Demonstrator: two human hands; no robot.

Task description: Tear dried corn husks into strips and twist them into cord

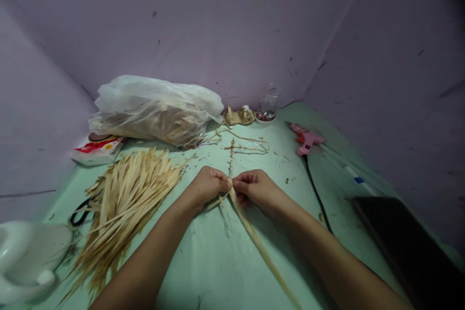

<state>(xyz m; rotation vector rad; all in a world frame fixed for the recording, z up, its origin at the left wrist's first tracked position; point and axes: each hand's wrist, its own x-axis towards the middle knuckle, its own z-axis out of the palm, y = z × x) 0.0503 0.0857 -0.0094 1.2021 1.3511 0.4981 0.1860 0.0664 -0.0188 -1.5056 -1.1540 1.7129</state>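
My left hand (208, 185) and my right hand (254, 187) meet at the middle of a pale green table (218, 261), both pinched on a thin braid of straw strips (231, 160) that runs away from me towards the back. Loose flat ends of the strips (259, 247) trail from the pinch towards me. A fan-shaped heap of dry straw strips (123, 198) lies just left of my left forearm.
A clear plastic bag of straw (156, 109) sits at the back left beside a red and white pack (97, 147). Behind are a small woven piece (240, 116) and a bead jar (267, 106). A pink glue gun (305, 138) with black cord, a dark slab (407, 247), scissors (82, 210) and a white dish (29, 261) lie around.
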